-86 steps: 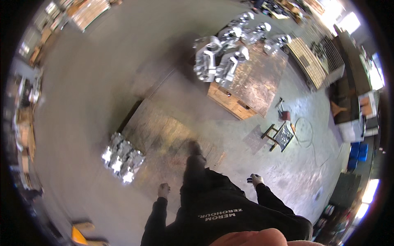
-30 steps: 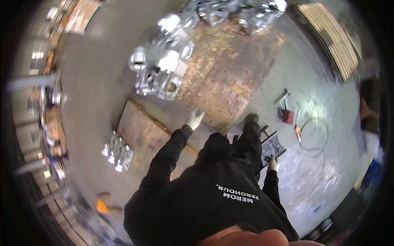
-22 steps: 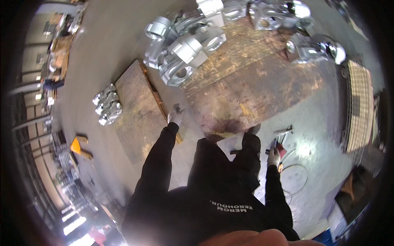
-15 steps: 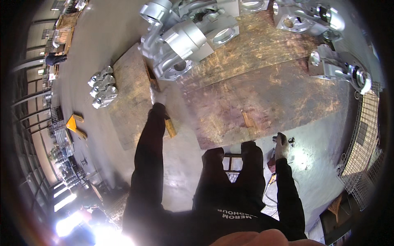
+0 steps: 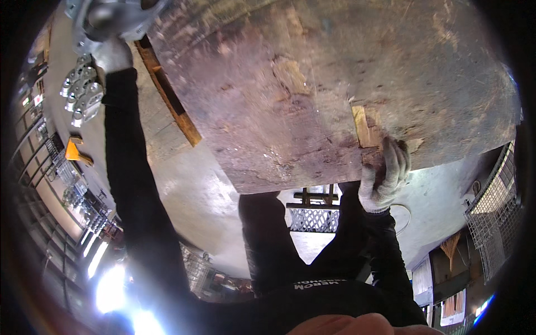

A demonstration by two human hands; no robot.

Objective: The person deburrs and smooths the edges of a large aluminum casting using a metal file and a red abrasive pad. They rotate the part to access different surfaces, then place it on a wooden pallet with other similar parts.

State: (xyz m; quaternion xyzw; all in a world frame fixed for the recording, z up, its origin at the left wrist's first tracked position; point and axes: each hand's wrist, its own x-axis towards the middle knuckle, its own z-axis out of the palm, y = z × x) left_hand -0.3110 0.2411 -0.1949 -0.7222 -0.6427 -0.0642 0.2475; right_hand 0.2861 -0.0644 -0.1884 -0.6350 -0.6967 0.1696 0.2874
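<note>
A worn wooden tabletop point(image 5: 268, 128) fills the middle, with a splintered bare patch point(image 5: 362, 125) near its front edge. My right hand point(image 5: 386, 174), in a pale glove, rests on that front edge beside the patch. Its fingers stretch over the top, and the thumb stands apart. At the upper left my outstretched left hand point(image 5: 114, 56), also gloved, is up against a silvery metal casting point(image 5: 109, 19) with round openings. The left fingers are blurred and partly hidden by the casting, so their grip does not show.
Several smaller silvery castings point(image 5: 81, 92) are grouped beyond my left arm. A yellow pallet jack point(image 5: 75, 151) stands farther left on the floor. At the right are a wire mesh cage point(image 5: 494, 206) and a broom point(image 5: 450, 248). A grated step point(image 5: 314, 219) shows between my legs.
The view has come closer to the tabletop. My right hand has moved from beside the table onto its front edge. My left arm reaches farther forward, its hand still by the casting.
</note>
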